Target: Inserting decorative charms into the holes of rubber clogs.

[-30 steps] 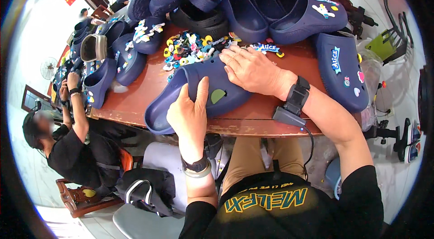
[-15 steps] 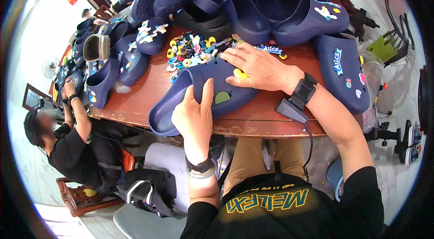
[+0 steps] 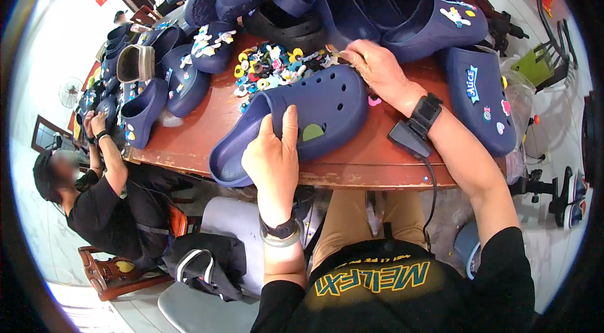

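Note:
A navy clog (image 3: 314,97) lies tilted on the table in front of me, toe to the right. A green half-round charm sits on its side, and several holes show in its upper. My left hand (image 3: 272,160) is shut on the clog's near side, thumb and finger pressed against it. Beyond the toe is my right hand (image 3: 380,72), its fingers bent and drawn together beside the charm pile; what they hold, if anything, is hidden. A heap of small colourful charms (image 3: 270,68) lies behind the clog. A pink charm (image 3: 374,101) rests by the toe.
More navy clogs (image 3: 349,15) are piled at the back. A decorated clog (image 3: 481,100) stands at the right, others (image 3: 143,112) at the left. The wooden table's worn front edge (image 3: 352,180) is near me. A person (image 3: 119,188) works at the left.
My right hand has left the clog's upper and moved up and right past the toe. The yellow charm at its thumb no longer shows on the clog. My left hand keeps its hold.

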A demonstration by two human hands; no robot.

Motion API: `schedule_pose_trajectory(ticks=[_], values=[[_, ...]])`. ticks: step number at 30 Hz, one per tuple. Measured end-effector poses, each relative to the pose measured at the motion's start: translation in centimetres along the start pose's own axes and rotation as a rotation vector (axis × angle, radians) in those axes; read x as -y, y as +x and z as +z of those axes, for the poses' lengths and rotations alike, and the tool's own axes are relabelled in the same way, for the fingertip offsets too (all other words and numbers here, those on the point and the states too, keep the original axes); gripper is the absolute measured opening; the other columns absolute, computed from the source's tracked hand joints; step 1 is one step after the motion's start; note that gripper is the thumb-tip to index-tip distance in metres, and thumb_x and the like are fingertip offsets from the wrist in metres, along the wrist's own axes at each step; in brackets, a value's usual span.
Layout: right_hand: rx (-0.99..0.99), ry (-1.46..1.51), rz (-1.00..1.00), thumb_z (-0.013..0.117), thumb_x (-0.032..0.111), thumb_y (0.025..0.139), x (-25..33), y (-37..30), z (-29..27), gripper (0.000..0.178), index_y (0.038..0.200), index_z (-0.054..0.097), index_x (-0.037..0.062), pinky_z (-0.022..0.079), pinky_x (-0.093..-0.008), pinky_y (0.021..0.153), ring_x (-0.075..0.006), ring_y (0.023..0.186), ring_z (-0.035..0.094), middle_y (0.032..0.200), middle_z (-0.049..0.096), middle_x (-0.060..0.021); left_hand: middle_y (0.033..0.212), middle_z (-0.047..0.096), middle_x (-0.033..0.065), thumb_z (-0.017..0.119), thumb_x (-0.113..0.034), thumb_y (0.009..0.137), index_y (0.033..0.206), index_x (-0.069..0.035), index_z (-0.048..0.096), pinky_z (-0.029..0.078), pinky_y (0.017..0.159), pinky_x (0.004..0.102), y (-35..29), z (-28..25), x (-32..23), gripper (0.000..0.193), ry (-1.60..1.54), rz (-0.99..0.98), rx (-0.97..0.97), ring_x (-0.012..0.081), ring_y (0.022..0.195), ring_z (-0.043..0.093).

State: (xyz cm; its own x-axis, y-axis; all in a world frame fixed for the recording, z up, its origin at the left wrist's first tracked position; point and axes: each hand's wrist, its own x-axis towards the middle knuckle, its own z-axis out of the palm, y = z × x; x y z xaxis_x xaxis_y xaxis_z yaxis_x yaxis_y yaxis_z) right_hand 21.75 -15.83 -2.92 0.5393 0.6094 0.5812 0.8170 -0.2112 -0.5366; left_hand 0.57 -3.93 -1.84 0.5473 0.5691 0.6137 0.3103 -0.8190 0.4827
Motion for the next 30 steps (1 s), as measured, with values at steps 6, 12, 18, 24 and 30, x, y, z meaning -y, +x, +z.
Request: schedule_pose_trajectory(ticks=[6, 12, 18, 24, 30], values=[[-0.032, -0.060, -0.780, 0.069, 0.018, 0.082, 4.6, -1.6, 0.6, 0.021, 0.096, 0.059, 0.0079, 0.046, -0.0396, 0.085, -0.0291, 0.094, 0.057, 0.101, 0.058, -0.0089, 0.072, 0.055, 0.0261, 0.048, -0.031, 0.102, 0.091, 0.001, 0.058, 0.044, 0.057, 0.0378, 0.6, -1.1, 1.0, 0.035, -0.357, -0.129, 0.221, 0.0425, 0.063, 0.045], [0.010, -0.097, -0.728, 0.070, 0.027, 0.077, 7.5, -4.0, 3.4, 0.035, 0.096, 0.052, 0.0031, 0.045, -0.0379, 0.084, -0.0271, 0.091, 0.052, 0.098, 0.052, -0.0113, 0.076, 0.053, 0.0095, 0.051, -0.021, 0.101, 0.097, 0.003, 0.056, 0.043, 0.066, 0.0289, 0.5, -1.8, 0.3, 0.025, -0.535, -0.195, 0.309, 0.0120, 0.073, 0.042], [-0.023, 0.075, -0.651, 0.074, 0.025, 0.078, 7.8, -3.6, 4.3, 0.036, 0.088, 0.044, 0.0057, 0.044, -0.0401, 0.074, -0.0301, 0.080, 0.049, 0.087, 0.047, -0.0119, 0.070, 0.038, 0.0034, 0.053, -0.018, 0.100, 0.088, 0.002, 0.052, 0.036, 0.057, 0.0266, 0.2, -1.4, 0.8, 0.023, -0.553, -0.192, 0.265, 0.0103, 0.067, 0.035], [-0.029, -0.019, -0.688, 0.071, 0.031, 0.076, 7.5, -3.6, 4.7, 0.038, 0.087, 0.050, 0.0015, 0.044, -0.0378, 0.077, -0.0275, 0.083, 0.052, 0.088, 0.051, -0.0128, 0.071, 0.038, 0.0020, 0.052, -0.018, 0.100, 0.085, 0.001, 0.049, 0.034, 0.058, 0.0256, 0.1, -1.0, 0.3, 0.025, -0.552, -0.193, 0.228, 0.0095, 0.068, 0.035], [-0.083, -0.040, -0.700, 0.070, 0.032, 0.076, 7.8, -3.5, 4.8, 0.035, 0.082, 0.049, 0.0048, 0.043, -0.0369, 0.075, -0.0249, 0.078, 0.052, 0.082, 0.050, -0.0090, 0.066, 0.034, 0.0047, 0.052, -0.019, 0.101, 0.081, 0.001, 0.045, 0.033, 0.053, 0.0277, 0.1, -0.9, 0.4, 0.028, -0.554, -0.194, 0.220, 0.0107, 0.063, 0.031]])
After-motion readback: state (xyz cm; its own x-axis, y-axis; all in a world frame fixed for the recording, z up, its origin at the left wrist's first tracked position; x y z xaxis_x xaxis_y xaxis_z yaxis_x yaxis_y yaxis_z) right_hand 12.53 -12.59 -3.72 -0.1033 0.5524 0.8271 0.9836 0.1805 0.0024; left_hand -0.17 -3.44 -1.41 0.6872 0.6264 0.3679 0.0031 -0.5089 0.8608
